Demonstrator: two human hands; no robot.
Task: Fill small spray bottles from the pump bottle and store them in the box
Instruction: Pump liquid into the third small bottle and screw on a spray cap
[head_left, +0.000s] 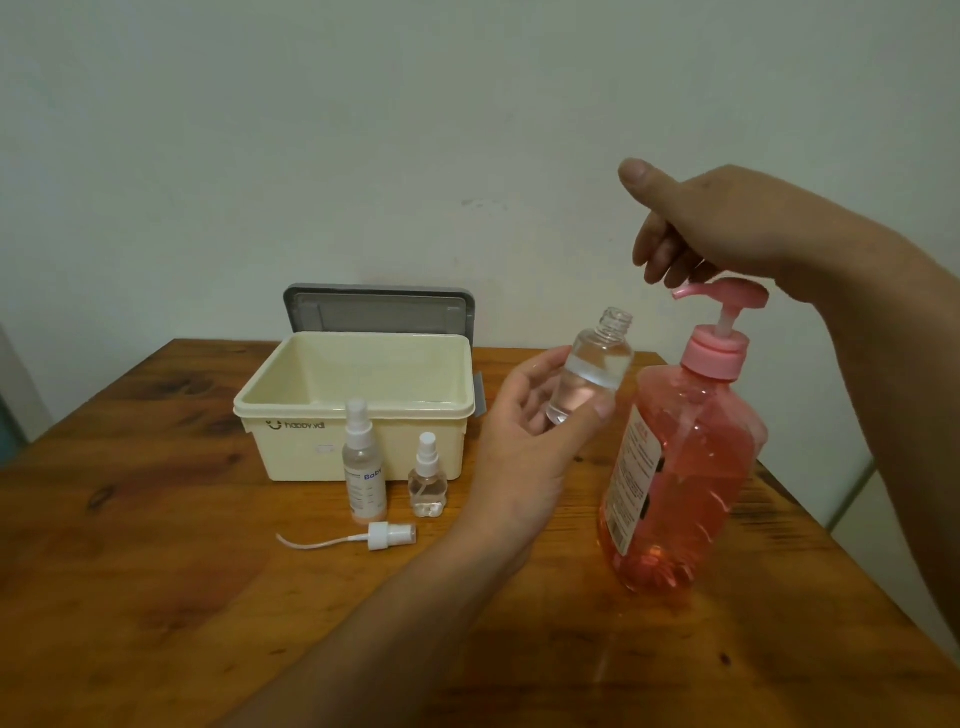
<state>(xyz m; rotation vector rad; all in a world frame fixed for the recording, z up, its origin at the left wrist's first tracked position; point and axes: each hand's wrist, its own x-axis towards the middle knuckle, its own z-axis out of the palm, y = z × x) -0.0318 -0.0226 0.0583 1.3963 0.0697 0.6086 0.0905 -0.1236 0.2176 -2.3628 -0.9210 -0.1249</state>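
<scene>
My left hand (524, 431) grips a small clear bottle (592, 371) with no cap, tilted, its open neck up toward the pump's spout. The big pink pump bottle (680, 467) leans on the table at the right. My right hand (727, 228) rests over the pink pump head (727, 293), fingers curled down, thumb raised. A cream box (353, 410) stands open at the back, its grey lid (379, 309) leaning behind it. Two capped spray bottles stand before it: a tall one (364, 467) and a short one (427, 480). A loose white spray cap with tube (389, 536) lies in front.
Everything sits on a wooden table (156, 571) against a pale wall. The table's right edge runs just beyond the pump bottle, with floor below it.
</scene>
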